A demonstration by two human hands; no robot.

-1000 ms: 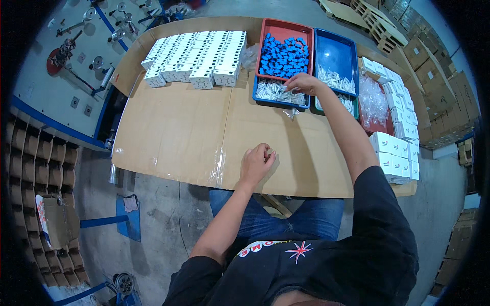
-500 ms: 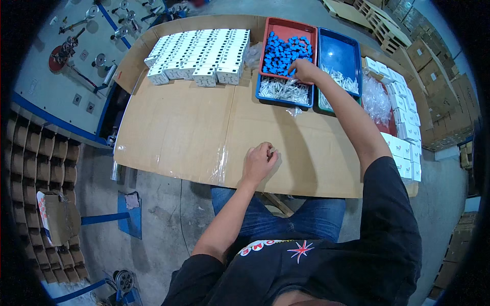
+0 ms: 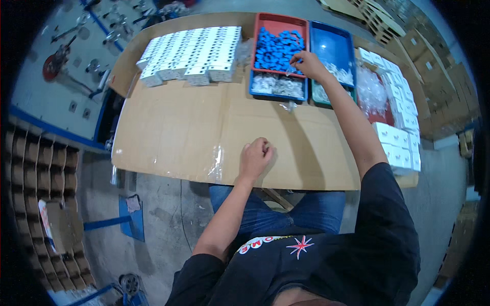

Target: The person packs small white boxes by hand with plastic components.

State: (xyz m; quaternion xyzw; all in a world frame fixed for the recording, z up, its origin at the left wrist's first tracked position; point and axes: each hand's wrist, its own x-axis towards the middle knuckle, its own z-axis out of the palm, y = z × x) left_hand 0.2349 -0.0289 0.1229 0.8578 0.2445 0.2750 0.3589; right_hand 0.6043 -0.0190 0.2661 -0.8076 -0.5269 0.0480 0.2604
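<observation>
My right hand (image 3: 310, 67) is over the near right corner of a red tray (image 3: 282, 19) that holds many small blue plastic pieces (image 3: 275, 50). Its thumb and fingertips are pinched together; what they hold, if anything, is too small to make out. Just below it is a blue tray (image 3: 278, 97) with small clear and white pieces (image 3: 278, 85). My left hand (image 3: 256, 158) rests above the cardboard tabletop (image 3: 173, 127) near its front edge, fingers curled in, and their contents are hidden.
Rows of white boxes (image 3: 194, 51) stand at the back left, and more white boxes (image 3: 395, 143) line the right edge. Beside the trays lies clear plastic wrap (image 3: 371, 92). A second blue tray (image 3: 332, 41) holds white pieces at its near end.
The view has shifted slightly. My right hand has drawn back a little to the right from the blue pieces. My left hand's fingers are curled more tightly.
</observation>
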